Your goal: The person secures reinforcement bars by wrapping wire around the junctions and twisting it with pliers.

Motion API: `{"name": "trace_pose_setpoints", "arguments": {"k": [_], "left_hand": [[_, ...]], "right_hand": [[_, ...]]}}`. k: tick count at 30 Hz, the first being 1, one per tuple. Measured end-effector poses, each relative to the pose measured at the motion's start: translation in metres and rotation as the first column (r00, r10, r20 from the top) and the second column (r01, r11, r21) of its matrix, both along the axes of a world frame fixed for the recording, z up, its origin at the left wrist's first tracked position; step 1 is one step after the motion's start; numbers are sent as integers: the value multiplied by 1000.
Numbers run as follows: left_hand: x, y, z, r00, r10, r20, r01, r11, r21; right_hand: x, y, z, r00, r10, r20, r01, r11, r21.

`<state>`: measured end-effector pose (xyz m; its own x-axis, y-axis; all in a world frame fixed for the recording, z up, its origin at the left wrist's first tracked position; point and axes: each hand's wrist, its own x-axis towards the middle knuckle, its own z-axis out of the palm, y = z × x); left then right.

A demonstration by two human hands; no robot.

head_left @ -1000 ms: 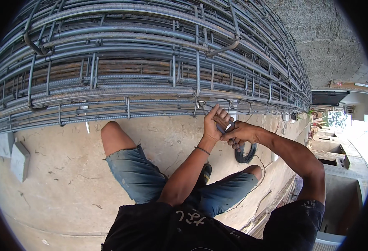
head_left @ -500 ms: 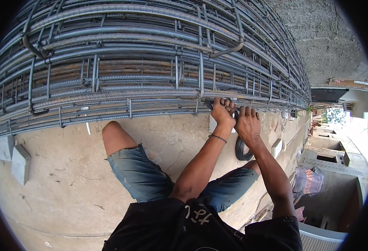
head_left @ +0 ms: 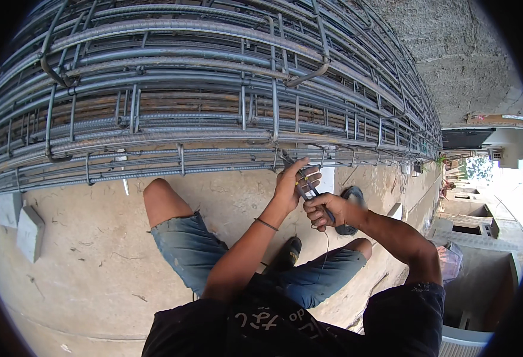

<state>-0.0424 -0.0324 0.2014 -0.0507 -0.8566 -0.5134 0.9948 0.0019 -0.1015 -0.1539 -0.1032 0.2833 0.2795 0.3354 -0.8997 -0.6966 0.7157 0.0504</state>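
Pliers with long dark handles (head_left: 307,185) slant from the lower edge of a rebar cage (head_left: 172,135) toward me, jaws near a tie point at the corner of a stirrup. My left hand (head_left: 289,183) is closed around their middle, thumb along the upper side. My right hand (head_left: 325,212) grips the handle ends, closer to my body. A thin wire (head_left: 327,239) hangs down below my right hand. Beyond the right wrist lies a dark rounded thing (head_left: 352,195), partly covered by the forearm; I cannot tell whether it is a shoe or the wire coil.
The steel cage of ribbed bars and stirrups fills the far side, with hooked bar ends (head_left: 309,77) sticking out. Pale blocks (head_left: 30,234) lie at the left, and another (head_left: 327,177) stands under the cage. A rough concrete wall (head_left: 458,65) rises at the far right.
My hands have drawn back from the cage toward my body. The pliers now show plainly between them, the right hand lower on the handles. A hanging wire and a dark shoe have come into view.
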Motion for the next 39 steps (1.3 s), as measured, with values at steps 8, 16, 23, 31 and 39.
{"name": "trace_pose_setpoints", "arguments": {"k": [8, 16, 23, 31, 39], "left_hand": [[-19, -87, 18, 976, 204, 71, -195, 694, 693], [-46, -40, -12, 947, 214, 239, -272, 930, 249], [-29, -29, -31, 944, 309, 114, -300, 950, -89], [-40, -42, -16, 831, 393, -394, -493, 848, -193], [-36, -61, -5, 859, 416, -298, -398, 909, 123]], "right_hand": [[-10, -39, 17, 385, 623, -681, -480, -496, -724], [-17, -65, -2, 689, 650, -320, -544, 173, -821], [15, -37, 31, 575, 680, -456, -402, -251, -881], [29, -41, 48, 811, 541, -224, -421, 273, -865], [-34, -21, 62, 773, 421, -475, -441, -181, -879]]}}
